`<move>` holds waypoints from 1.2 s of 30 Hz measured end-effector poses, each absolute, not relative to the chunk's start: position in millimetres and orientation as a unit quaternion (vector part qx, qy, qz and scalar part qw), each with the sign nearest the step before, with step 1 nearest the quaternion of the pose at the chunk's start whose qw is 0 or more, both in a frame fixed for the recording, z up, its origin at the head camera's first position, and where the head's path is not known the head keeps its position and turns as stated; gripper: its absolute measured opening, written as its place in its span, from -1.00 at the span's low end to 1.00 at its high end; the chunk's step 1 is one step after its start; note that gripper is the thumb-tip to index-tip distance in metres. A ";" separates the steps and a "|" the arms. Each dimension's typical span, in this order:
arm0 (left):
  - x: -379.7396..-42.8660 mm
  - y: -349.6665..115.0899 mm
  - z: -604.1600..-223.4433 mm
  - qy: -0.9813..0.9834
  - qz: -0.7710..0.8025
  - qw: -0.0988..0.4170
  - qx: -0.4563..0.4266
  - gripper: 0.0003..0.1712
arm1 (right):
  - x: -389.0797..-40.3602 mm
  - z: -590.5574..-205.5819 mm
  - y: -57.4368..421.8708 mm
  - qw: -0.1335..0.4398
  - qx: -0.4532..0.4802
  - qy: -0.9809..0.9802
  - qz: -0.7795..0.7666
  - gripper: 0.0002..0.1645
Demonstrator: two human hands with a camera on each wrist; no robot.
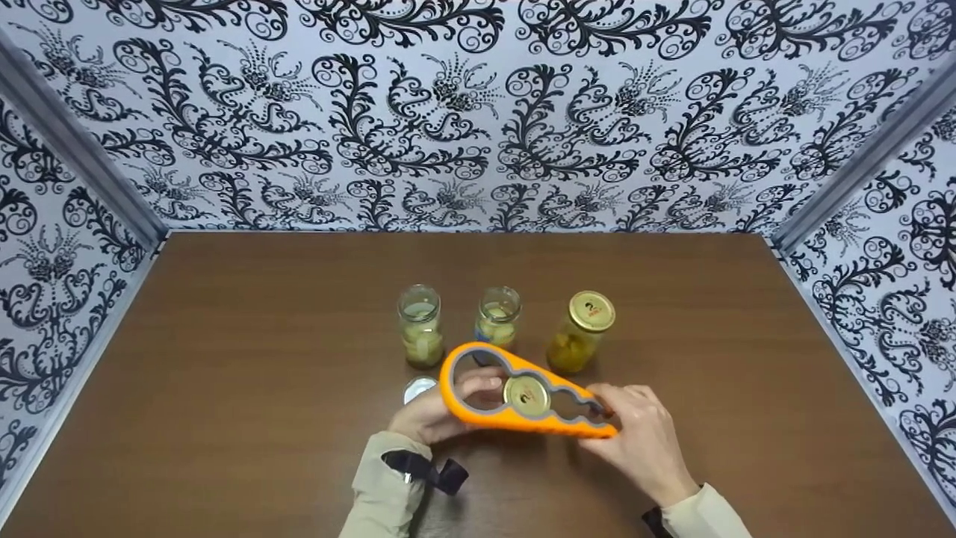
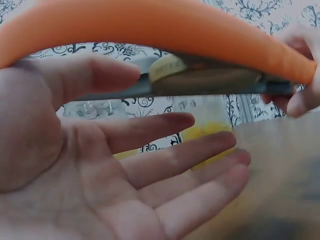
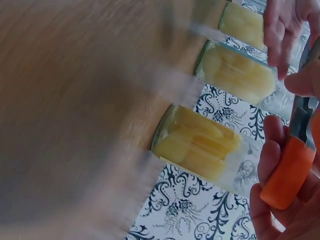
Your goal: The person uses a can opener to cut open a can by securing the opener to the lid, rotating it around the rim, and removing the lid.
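Observation:
An orange jar opener (image 1: pixel 515 427) with grey-lined round openings is gripped at its narrow end by my right hand (image 1: pixel 641 439). Within its second opening sits a gold lid (image 1: pixel 527 395); the left wrist view shows no jar beneath this lid (image 2: pixel 167 68). My left hand (image 1: pixel 427 418) is by the opener's wide loop, palm turned up, fingers (image 2: pixel 175 165) extended and holding nothing. Whether its thumb touches the opener, I cannot tell. Behind the opener stand a lidless jar (image 1: pixel 422 332) of pale pieces, a second lidless jar (image 1: pixel 498 310), partly hidden, and a gold-lidded jar (image 1: pixel 575 347) with yellow contents.
A pale round lid (image 1: pixel 418 387) lies on the brown table (image 1: pixel 246 373), partly covered by my left hand. Patterned walls (image 1: pixel 463 112) enclose the table's back and sides. A dark strap with a small black device (image 1: pixel 450 476) is on my left wrist.

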State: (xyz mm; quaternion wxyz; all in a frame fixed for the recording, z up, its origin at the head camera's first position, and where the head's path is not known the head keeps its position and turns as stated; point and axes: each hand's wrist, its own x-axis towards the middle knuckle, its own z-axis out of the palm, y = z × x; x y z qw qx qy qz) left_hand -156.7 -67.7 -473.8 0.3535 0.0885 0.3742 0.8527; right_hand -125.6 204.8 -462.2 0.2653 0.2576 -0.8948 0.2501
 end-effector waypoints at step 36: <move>-157.7 -53.7 -477.8 0.353 0.887 0.293 0.059 -0.52 | -121.2 -455.0 192.4 0.170 0.150 -0.923 0.311 -0.34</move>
